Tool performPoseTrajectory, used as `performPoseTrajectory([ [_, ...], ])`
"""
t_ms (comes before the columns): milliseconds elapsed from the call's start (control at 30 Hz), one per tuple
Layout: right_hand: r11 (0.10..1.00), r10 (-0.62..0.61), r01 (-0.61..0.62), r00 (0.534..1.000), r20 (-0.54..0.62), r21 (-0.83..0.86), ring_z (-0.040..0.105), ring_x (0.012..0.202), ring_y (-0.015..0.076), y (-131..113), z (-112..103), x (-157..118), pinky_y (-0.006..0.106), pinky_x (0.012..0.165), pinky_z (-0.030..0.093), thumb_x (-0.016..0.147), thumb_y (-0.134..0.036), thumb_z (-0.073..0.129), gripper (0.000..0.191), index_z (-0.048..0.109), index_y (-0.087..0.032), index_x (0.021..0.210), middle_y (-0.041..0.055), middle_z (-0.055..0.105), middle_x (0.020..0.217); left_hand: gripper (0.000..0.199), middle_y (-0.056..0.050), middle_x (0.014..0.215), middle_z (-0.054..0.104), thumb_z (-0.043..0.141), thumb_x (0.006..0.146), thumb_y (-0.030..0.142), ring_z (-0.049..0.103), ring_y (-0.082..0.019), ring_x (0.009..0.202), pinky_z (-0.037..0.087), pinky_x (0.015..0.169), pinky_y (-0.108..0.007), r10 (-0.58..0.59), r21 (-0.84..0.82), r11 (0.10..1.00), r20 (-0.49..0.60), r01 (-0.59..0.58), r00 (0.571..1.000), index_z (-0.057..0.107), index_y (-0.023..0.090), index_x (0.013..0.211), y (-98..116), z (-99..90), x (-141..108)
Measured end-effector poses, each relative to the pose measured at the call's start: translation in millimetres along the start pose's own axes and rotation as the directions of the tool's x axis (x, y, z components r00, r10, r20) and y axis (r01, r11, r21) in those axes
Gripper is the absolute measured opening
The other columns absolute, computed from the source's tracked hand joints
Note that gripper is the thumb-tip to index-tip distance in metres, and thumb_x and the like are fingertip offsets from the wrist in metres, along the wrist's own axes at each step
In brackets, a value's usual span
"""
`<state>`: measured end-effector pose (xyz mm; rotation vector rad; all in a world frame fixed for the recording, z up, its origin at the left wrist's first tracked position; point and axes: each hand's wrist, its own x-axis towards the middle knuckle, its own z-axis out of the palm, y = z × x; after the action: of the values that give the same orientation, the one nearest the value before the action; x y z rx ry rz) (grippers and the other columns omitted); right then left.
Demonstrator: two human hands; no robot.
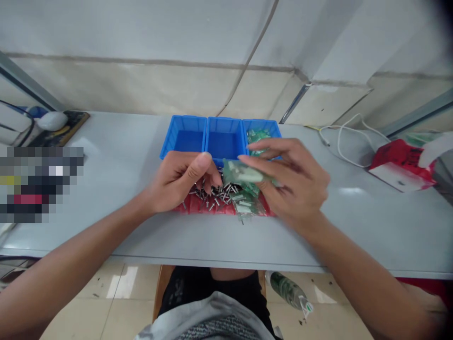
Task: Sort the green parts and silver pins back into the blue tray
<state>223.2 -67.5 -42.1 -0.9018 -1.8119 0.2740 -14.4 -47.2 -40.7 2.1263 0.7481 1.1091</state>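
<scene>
My right hand (292, 182) pinches a small clear, green-tinted plastic bag (244, 174) with white pieces inside, raised over the parts in front of me. To its left is my left hand (184, 182), its fingers loosely bent and apart, with nothing visible in them. Below the hands lies a heap of silvery pop rivets (215, 200) on a red bin or liner (198, 205), partly hidden. Another small bag (246, 204) of white pieces rests at the right of the heap. Behind stand joined blue bins; the right one (262, 123) contains several green-tinted bags.
The left blue bin (184, 139) and middle blue bin (224, 139) stand before the wall on the grey table (116, 231). A white cable (339, 137) and a red and white tissue box (399, 165) are right. A plastic bottle (288, 290) lies on the floor.
</scene>
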Motion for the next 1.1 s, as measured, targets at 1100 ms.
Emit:
performPoseTrajectory([
  [1100,0.906,0.191,-0.164,0.981,0.03,-0.391,0.066,0.092,0.024,98,-37,26,0.045,0.085,0.055,0.101,-0.044,0.06,0.03,0.077,-0.021,0.109,0.0087,0.076,0.108,0.027,0.001,0.066,0.066,0.054,0.105,0.022,0.058,-0.006,0.056,0.043,0.055,-0.021,0.201,0.404,0.902,-0.084,-0.151,0.976,0.075,0.014,0.089,-5,0.4,-2],
])
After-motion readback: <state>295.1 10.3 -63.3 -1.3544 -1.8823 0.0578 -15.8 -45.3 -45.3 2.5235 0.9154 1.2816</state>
